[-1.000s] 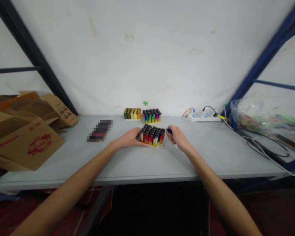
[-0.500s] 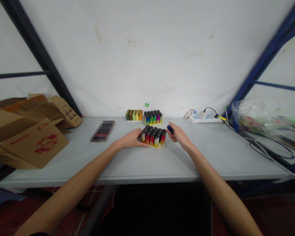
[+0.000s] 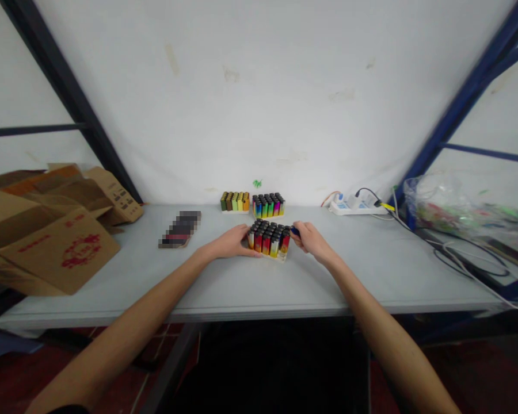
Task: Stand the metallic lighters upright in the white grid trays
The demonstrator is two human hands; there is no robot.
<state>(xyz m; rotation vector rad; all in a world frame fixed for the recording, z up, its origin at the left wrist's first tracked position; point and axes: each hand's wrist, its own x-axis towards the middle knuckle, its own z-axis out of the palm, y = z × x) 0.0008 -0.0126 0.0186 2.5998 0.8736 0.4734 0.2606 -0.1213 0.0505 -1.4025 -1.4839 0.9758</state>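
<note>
A clear tray point(image 3: 281, 260) stands in the middle of the table, packed with upright lighters point(image 3: 266, 244) in red, white and yellow with black tops. Against the tray's left side is my left hand point(image 3: 233, 241), thumb along the front and fingers behind, steadying it. My right hand point(image 3: 311, 238) is closed around a dark blue lighter point(image 3: 295, 230) at the right end of the tray. Most of that lighter is hidden by my fingers. Whether it touches the tray, I cannot tell.
Behind stand a block of yellow and green lighters point(image 3: 235, 202) and one of multicoloured lighters point(image 3: 268, 206). A pixelated flat object point(image 3: 180, 230) lies left. Open cardboard boxes point(image 3: 60, 241) occupy the far left. A power strip point(image 3: 354, 208), cables point(image 3: 470, 259) and plastic bags point(image 3: 440, 198) are right.
My right hand has moved left with the blue lighter, up to the right end of the tray. My left hand has stayed at the tray.
</note>
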